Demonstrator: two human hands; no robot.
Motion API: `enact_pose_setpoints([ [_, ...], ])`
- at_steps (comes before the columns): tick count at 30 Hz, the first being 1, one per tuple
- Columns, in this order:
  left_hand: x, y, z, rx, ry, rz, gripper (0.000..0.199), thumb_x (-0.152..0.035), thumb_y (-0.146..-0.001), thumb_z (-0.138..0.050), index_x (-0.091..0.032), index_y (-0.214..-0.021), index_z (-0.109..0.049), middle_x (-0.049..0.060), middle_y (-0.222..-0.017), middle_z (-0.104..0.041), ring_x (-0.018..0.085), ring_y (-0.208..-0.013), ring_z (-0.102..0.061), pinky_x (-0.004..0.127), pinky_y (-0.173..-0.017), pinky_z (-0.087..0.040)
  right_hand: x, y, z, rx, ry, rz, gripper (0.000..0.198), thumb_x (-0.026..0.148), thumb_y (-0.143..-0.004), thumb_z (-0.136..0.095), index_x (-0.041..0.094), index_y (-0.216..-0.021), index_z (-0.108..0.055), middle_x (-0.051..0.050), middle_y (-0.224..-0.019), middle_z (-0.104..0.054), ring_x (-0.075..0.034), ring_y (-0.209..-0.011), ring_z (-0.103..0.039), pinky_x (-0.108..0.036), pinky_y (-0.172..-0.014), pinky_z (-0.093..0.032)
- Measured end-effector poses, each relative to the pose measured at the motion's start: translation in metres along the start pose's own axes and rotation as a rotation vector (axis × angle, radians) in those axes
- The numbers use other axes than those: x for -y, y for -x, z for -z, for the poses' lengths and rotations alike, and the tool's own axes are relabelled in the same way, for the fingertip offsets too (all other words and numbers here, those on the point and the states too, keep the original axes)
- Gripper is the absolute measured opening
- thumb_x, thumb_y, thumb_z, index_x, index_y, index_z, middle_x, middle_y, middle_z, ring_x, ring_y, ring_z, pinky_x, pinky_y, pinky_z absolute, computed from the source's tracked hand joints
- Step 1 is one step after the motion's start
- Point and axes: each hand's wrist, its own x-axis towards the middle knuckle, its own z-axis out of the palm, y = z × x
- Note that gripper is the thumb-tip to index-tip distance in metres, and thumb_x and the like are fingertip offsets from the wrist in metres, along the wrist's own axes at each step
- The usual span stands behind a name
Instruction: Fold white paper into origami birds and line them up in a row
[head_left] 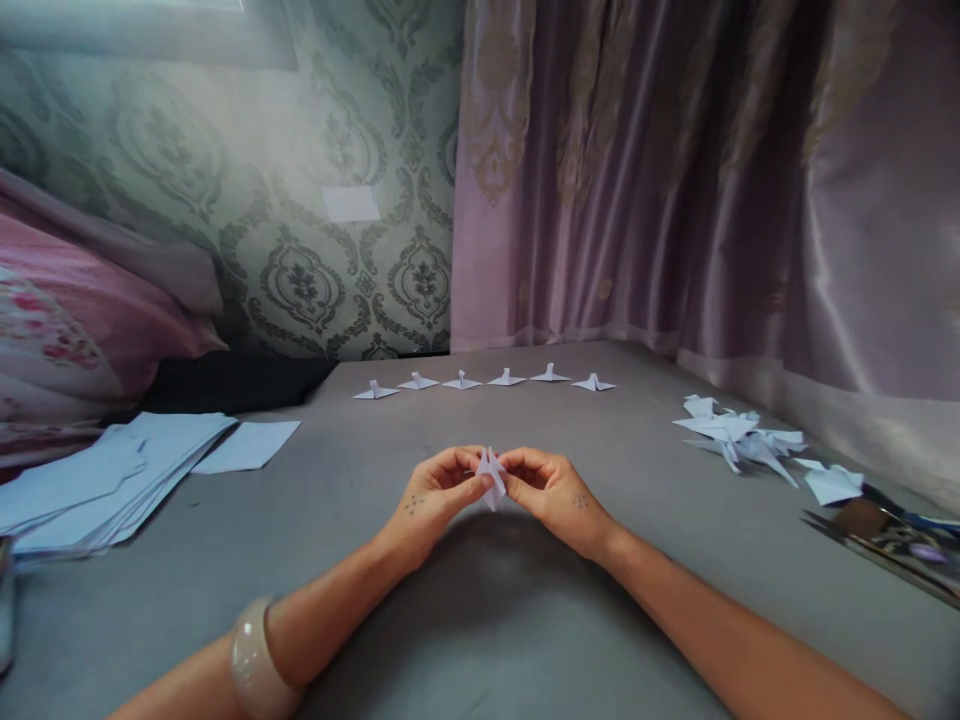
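A small folded white paper piece [492, 480], pointed at the top and bottom, is held upright just above the grey surface. My left hand [442, 490] pinches its left side between thumb and fingers. On the other side, my right hand [553, 492] grips it the same way, thumb in front. Beyond my hands stands a row of several folded paper figures [506, 377] with flat wings and a raised middle. The fingertips behind the paper are partly hidden.
At the left lies a stack of white paper sheets [142, 470], with a smaller sheet [247, 446] beside it. A pile of folded paper shapes [739, 435] sits at the right, near scissors [840, 530] and a dark tray-like item [900, 545]. Curtains [637, 200] hang behind.
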Motion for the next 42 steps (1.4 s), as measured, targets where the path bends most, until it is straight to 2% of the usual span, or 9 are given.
enact_pose_setpoints([
  [4, 0.005, -0.002, 0.002, -0.045, 0.030, 0.036, 0.024, -0.033, -0.070, -0.073, -0.016, -0.075, -0.057, 0.000, -0.076, -0.065, 0.013, -0.074, -0.059, 0.027, -0.075, -0.045, 0.003, 0.002, -0.001, 0.032, 0.054, 0.036, 0.018, 0.026, -0.075, -0.061, 0.020, -0.091, -0.069, -0.002, -0.083, -0.068, -0.016, -0.081, -0.062, -0.032, -0.080, -0.046],
  [7, 0.009, -0.003, 0.002, -0.055, 0.049, 0.016, 0.024, -0.032, -0.071, -0.073, -0.016, -0.076, -0.055, -0.001, -0.077, -0.064, 0.012, -0.076, -0.059, 0.026, -0.075, -0.045, 0.001, 0.004, -0.004, 0.016, 0.057, 0.030, 0.025, 0.027, -0.074, -0.064, 0.019, -0.097, -0.067, -0.003, -0.088, -0.069, -0.017, -0.081, -0.062, -0.032, -0.078, -0.048],
  [10, 0.011, -0.004, 0.001, -0.065, 0.087, -0.009, 0.029, -0.028, -0.068, -0.076, -0.017, -0.086, -0.056, -0.001, -0.080, -0.064, 0.012, -0.078, -0.060, 0.025, -0.075, -0.046, -0.004, 0.003, -0.007, -0.071, 0.058, 0.011, 0.024, 0.032, -0.073, -0.067, 0.018, -0.092, -0.067, -0.004, -0.087, -0.069, -0.017, -0.080, -0.063, -0.033, -0.077, -0.049],
  [13, 0.008, -0.003, 0.000, -0.021, 0.086, 0.041, 0.030, -0.028, -0.071, -0.074, -0.016, -0.095, -0.061, 0.002, -0.088, -0.066, 0.014, -0.082, -0.060, 0.026, -0.077, -0.046, -0.006, 0.002, -0.008, -0.091, 0.009, -0.014, 0.024, 0.036, -0.074, -0.068, 0.018, -0.088, -0.067, -0.004, -0.086, -0.070, -0.017, -0.081, -0.064, -0.033, -0.079, -0.049],
  [20, 0.011, -0.001, 0.004, 0.012, 0.046, 0.116, 0.021, -0.032, -0.076, -0.070, -0.014, -0.086, -0.070, 0.003, -0.077, -0.067, 0.013, -0.072, -0.058, 0.026, -0.072, -0.044, -0.007, 0.000, -0.007, -0.123, -0.093, -0.059, 0.032, 0.038, -0.068, -0.074, 0.017, -0.087, -0.060, -0.004, -0.082, -0.068, -0.017, -0.078, -0.064, -0.033, -0.077, -0.050],
  [25, 0.014, -0.002, 0.004, -0.001, 0.056, 0.105, 0.020, -0.032, -0.075, -0.070, -0.014, -0.083, -0.071, 0.004, -0.076, -0.068, 0.014, -0.074, -0.059, 0.026, -0.074, -0.044, -0.009, 0.003, -0.012, -0.179, 0.089, 0.051, 0.025, 0.033, -0.073, -0.070, 0.018, -0.087, -0.055, -0.001, -0.077, -0.063, -0.014, -0.072, -0.060, -0.029, -0.070, -0.049],
  [28, 0.009, -0.001, 0.002, -0.002, 0.015, 0.101, 0.020, -0.032, -0.076, -0.070, -0.013, -0.082, -0.072, 0.004, -0.076, -0.068, 0.014, -0.074, -0.058, 0.025, -0.073, -0.043, -0.005, 0.006, -0.013, -0.230, 0.203, 0.113, 0.023, 0.030, -0.075, -0.067, 0.019, -0.091, -0.055, -0.002, -0.083, -0.061, -0.013, -0.071, -0.057, -0.028, -0.068, -0.048],
  [33, -0.001, 0.002, -0.002, 0.051, -0.052, 0.111, 0.020, -0.033, -0.075, -0.070, -0.013, -0.079, -0.071, 0.004, -0.078, -0.067, 0.014, -0.076, -0.057, 0.024, -0.073, -0.043, 0.001, 0.005, -0.011, -0.177, 0.262, 0.121, 0.016, 0.032, -0.077, -0.065, 0.017, -0.083, -0.064, -0.004, -0.083, -0.060, -0.014, -0.073, -0.057, -0.029, -0.068, -0.047],
  [42, -0.006, 0.004, -0.005, 0.060, -0.100, 0.177, 0.020, -0.031, -0.075, -0.069, -0.012, -0.075, -0.068, 0.002, -0.071, -0.064, 0.012, -0.069, -0.053, 0.022, -0.067, -0.041, 0.008, 0.006, -0.010, -0.194, 0.138, -0.009, 0.011, 0.028, -0.073, -0.067, 0.017, -0.070, -0.068, -0.001, -0.075, -0.060, -0.013, -0.072, -0.056, -0.028, -0.070, -0.044],
])
